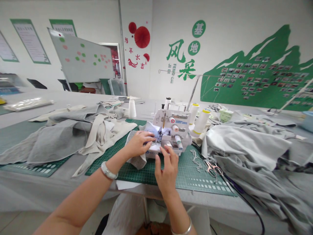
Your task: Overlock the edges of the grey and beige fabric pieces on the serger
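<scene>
A white overlock sewing machine (172,125) stands in front of me with its lamp lit at the needle. Grey fabric (139,160) lies on its left side, one part reaching the presser foot and another hanging over the front edge. My left hand (141,143) rests on that fabric beside the needle area, fingers stretched out and pressing from above. At the front of the machine is my right hand (167,166), its fingers spread and bent a little, with nothing visible in them. Whether its fingertips touch the machine I cannot tell.
Green cutting mats (195,178) lie under the machine. Scissors (213,168) and thread scraps (195,160) are to the right, beside a heap of grey cloth (246,147). More cut fabric (66,137) is piled left. Thread cones (201,122) stand behind the machine; another cone (132,108) is left.
</scene>
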A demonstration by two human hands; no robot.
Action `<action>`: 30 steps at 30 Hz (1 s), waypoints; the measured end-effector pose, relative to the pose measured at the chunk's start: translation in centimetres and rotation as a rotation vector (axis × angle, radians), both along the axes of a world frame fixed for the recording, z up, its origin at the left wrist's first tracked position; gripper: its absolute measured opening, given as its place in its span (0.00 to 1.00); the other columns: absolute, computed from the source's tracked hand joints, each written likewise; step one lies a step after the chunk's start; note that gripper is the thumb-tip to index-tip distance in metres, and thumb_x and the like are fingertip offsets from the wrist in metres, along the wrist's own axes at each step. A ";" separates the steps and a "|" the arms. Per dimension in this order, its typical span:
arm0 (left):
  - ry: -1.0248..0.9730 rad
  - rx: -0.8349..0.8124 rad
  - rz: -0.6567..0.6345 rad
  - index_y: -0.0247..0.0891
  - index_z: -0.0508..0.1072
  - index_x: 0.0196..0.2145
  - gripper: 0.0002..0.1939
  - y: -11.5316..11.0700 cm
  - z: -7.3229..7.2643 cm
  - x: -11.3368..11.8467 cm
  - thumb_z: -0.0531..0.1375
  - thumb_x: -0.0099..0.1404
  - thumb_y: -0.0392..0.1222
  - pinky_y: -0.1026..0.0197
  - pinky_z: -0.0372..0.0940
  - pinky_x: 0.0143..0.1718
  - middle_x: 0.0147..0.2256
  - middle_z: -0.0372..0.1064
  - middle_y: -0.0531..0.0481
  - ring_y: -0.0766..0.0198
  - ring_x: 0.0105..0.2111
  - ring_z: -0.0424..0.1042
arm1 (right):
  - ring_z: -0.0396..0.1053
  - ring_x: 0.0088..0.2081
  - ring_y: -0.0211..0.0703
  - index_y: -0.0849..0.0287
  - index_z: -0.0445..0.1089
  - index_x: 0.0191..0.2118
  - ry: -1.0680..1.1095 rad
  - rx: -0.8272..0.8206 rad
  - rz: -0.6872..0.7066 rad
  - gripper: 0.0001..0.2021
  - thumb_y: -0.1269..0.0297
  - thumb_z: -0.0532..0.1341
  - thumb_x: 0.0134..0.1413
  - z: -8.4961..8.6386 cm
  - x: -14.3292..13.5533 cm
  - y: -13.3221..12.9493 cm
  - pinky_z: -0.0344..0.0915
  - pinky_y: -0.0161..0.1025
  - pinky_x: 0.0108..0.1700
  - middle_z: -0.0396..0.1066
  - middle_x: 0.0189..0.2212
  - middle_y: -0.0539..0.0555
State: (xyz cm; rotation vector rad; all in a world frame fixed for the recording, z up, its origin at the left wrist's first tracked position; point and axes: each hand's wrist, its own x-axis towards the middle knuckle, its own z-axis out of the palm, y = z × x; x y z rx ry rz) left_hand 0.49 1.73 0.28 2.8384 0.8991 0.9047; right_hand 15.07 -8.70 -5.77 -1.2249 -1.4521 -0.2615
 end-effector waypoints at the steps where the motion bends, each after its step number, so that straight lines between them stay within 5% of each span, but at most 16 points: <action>1: 0.009 0.009 0.007 0.41 0.77 0.46 0.16 0.0 0.1 0.0 0.54 0.65 0.35 0.47 0.58 0.55 0.50 0.72 0.45 0.54 0.52 0.69 | 0.62 0.53 0.52 0.61 0.66 0.54 -0.045 -0.005 -0.004 0.15 0.66 0.55 0.63 0.2 -0.1 0.1 0.60 0.52 0.53 0.66 0.52 0.63; 30: 0.284 0.188 0.302 0.36 0.76 0.40 0.13 -2.4 2.0 2.1 0.52 0.67 0.38 0.52 0.59 0.42 0.40 0.69 0.42 0.52 0.42 0.66 | 0.60 0.52 0.52 0.64 0.68 0.54 -0.193 -0.139 -0.072 0.16 0.69 0.56 0.61 1.6 -1.7 0.0 0.54 0.49 0.53 0.70 0.53 0.59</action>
